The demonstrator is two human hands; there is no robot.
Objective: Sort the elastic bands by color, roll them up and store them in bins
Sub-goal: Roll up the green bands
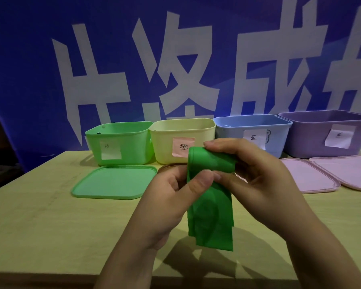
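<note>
— Head view, starting nearest, lower centre of the frame: what is going on?

— Holding a green elastic band [212,215] up over the table [40,226], tail hanging loose down the middle, folding on itself, looking thin, soft and light.

— And the hands?

— Left hand [175,197] pinching the band just under the roll, thumb pressing across the front. Right hand [256,174] curling round the rolled top, fingers wrapping over it. Neither one spread wide; both gripping the same band.

— Handling how, judging by this?

— Probably stretching and springing back, so likely unrolling if let go. Best gripping on the roll itself, across its full width, keeping the edges lined up; grabbing the limp tail would likely be giving no control. Nothing fragile, by the look of it.

— Further back?

— Lying flat at centre left, a green lid [115,182]; at right, two pinkish lids [329,174], overlapping. Behind those, standing in a row across the middle: green bin [117,142], yellow bin [169,132], blue bin [252,126], purple bin [313,134], each carrying a paper label.

— Destination?

— Presumably the green bin, upper left of the hands, open. Contents not showing from here.

— Behind that?

— Filling the upper frame, a blue banner [29,59] with large white characters.
</note>
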